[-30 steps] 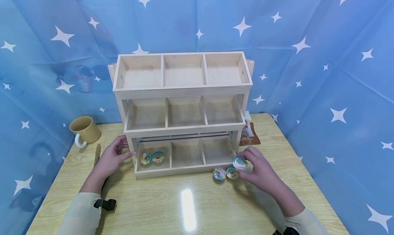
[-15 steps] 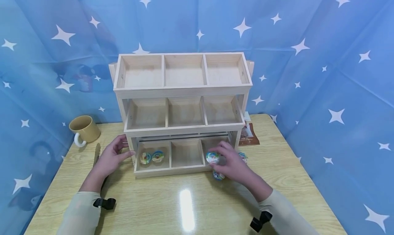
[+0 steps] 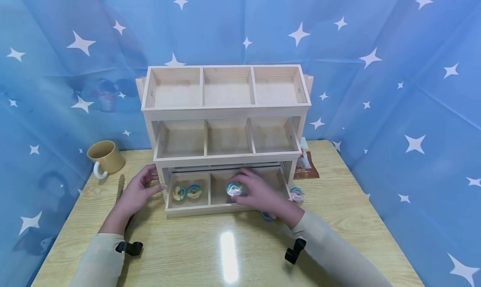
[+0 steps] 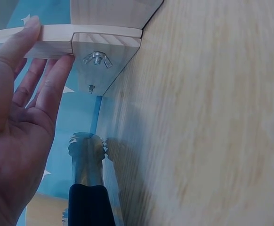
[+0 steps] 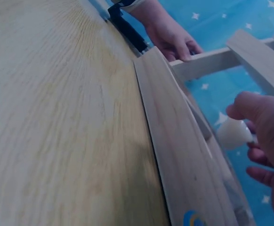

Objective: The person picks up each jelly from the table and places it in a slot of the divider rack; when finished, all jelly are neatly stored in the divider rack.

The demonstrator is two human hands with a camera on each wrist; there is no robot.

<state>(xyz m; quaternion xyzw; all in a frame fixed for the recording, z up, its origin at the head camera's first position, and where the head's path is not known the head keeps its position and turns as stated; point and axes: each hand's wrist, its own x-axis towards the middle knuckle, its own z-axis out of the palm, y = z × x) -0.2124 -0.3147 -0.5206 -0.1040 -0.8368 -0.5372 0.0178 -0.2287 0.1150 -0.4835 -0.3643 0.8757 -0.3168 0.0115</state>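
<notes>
A three-tier wooden rack (image 3: 225, 112) stands on the table, each tier a tray with three compartments. My right hand (image 3: 259, 191) pinches a small jelly cup (image 3: 234, 189) with a printed lid above the bottom tier's middle compartment. In the right wrist view the cup (image 5: 234, 134) looks whitish. My left hand (image 3: 137, 189) holds the rack's left side, thumb and fingers on opposite faces of a wooden bar (image 4: 52, 48). Two jelly cups (image 3: 194, 191) lie in the bottom left compartment. Another jelly cup (image 3: 297, 194) is by the tray's right end; one more (image 3: 268, 216) is partly under my right forearm.
A tan mug (image 3: 106, 156) with a white handle stands at the back left. Beside my left forearm lies a utensil with a scalloped metal end (image 4: 86, 160) and dark handle. A brown packet (image 3: 305, 166) lies behind the rack's right side; starry blue cloth hangs behind.
My right hand has carried the jelly cup leftward from the tray's right end, past the right compartment, to the middle one. My left hand keeps its place on the rack.
</notes>
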